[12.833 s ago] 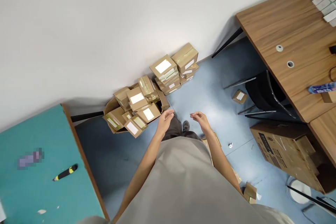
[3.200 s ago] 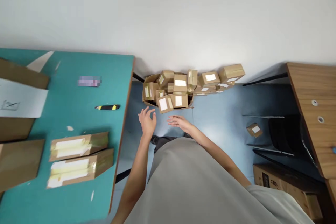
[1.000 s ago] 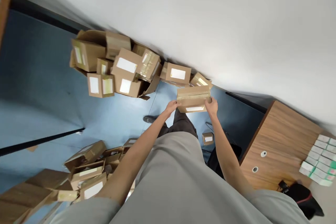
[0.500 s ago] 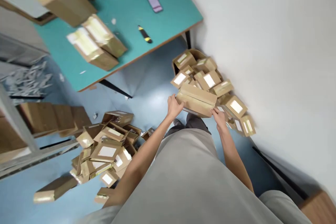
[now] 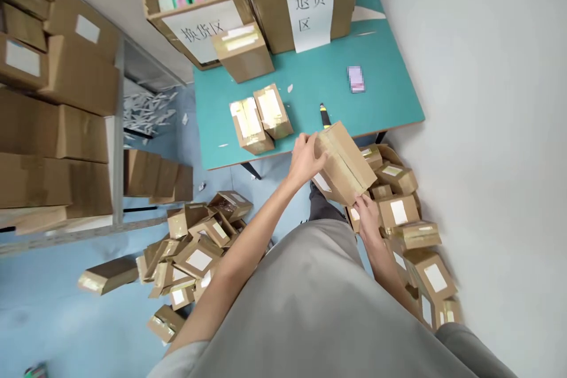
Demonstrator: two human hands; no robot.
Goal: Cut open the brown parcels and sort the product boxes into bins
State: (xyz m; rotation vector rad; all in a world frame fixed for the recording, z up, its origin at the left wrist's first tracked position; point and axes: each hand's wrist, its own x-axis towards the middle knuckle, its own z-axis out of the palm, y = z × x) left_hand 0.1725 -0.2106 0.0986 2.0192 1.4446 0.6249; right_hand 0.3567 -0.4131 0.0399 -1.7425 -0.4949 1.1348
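A taped brown cardboard box (image 5: 344, 162) is held in front of me, tilted, at the near edge of the green table (image 5: 310, 112). My left hand (image 5: 306, 160) grips its left end, thumb over the top. At the lower right corner, my right hand (image 5: 367, 212) pinches the box from beneath. A white label shows partly on its near side. Just beyond the box lies a black and yellow utility knife (image 5: 325, 114), its near end close to the box's edge. Two smaller taped boxes (image 5: 246, 125) stand on the table to the left.
Two large open cartons (image 5: 268, 23) with paper signs stand at the table's back, a box (image 5: 243, 53) before them. A purple phone (image 5: 355, 79) lies rightward. Piled boxes cover the floor at right (image 5: 401, 212) and left (image 5: 199, 257). Shelves (image 5: 116, 147) with boxes stand left.
Both hands have raised the box toward the table and turned it, away from the floor pile. My view has swung left, bringing the signed cartons and the shelf into sight.
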